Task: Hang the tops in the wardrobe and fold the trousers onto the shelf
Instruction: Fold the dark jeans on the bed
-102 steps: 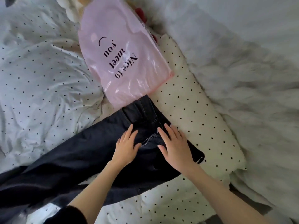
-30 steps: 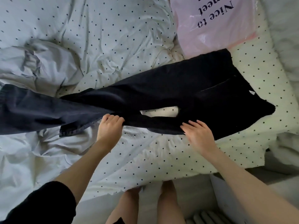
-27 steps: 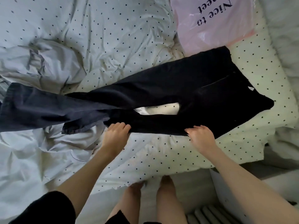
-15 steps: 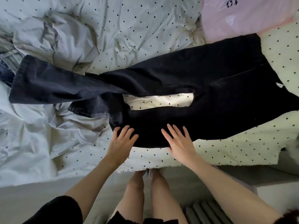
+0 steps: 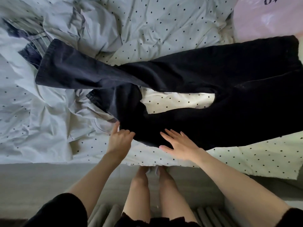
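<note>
Dark trousers (image 5: pixel 205 76) lie spread across the dotted bedding, waist to the right, legs reaching left. The far leg ends in a hem at the left; the near leg is doubled back on itself with its hem near the middle. My left hand (image 5: pixel 118 141) grips the near leg's edge, fingers curled under the cloth. My right hand (image 5: pixel 178 145) lies flat with straight fingers on the near leg, close to the bed's front edge.
A pink plastic bag (image 5: pixel 268 17) with dark print sits at the top right, just beyond the waistband. Crumpled dotted duvet (image 5: pixel 49 120) fills the left. A striped blue garment (image 5: pixel 34 46) peeks out under the far hem. My legs stand against the bed's front edge.
Both hands slid along the near leg toward the front edge. The left hand, flat half a second ago, now curls round the leg's edge. The right hand stays flat.
</note>
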### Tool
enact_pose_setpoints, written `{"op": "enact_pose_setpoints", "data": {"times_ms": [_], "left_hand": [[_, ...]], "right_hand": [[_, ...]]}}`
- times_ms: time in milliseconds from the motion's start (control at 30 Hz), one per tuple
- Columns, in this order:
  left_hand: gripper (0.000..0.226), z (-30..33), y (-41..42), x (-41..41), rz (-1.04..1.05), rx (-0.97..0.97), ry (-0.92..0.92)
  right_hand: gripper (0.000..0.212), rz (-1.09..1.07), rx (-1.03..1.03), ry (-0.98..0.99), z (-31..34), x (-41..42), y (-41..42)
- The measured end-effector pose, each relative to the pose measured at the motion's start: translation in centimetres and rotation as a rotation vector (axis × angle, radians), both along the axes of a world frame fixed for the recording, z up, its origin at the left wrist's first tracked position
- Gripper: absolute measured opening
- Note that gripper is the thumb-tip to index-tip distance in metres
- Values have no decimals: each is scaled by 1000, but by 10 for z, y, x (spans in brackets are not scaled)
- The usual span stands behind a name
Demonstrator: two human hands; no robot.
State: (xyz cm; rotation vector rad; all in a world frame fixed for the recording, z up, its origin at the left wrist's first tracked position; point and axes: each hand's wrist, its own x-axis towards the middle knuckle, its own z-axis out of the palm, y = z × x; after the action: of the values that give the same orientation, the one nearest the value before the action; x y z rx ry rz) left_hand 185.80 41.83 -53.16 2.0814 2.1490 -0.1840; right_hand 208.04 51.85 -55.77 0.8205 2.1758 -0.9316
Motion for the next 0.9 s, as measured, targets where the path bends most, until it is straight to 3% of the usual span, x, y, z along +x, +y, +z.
{"op": "enact_pose_setpoints", "data": {"times_ms": [167, 267, 367, 500, 600, 800, 900], "left_hand": [[63, 13, -10, -20, 33, 153, -192], [56, 19, 6, -65, 290, 218, -275], [46, 6, 31, -126, 529, 101, -332], [42, -21, 51, -180, 576, -94, -448], [35, -36, 54, -200, 553, -100, -524], [24, -32, 69, -209, 1070, -79, -978], [14, -15, 60, -208, 1005, -10, -933]], "right_hand": [[56, -145, 164, 201, 26, -53, 7], [54, -239, 313, 362, 39, -95, 7], [59, -325, 337, 467, 44, -146, 0], [69, -116, 502, 260, 31, -201, -16], [62, -105, 602, 111, 18, -229, -23], [48, -203, 752, 146, 31, -228, -40], [40, -193, 814, 164, 39, -223, -57]]}}
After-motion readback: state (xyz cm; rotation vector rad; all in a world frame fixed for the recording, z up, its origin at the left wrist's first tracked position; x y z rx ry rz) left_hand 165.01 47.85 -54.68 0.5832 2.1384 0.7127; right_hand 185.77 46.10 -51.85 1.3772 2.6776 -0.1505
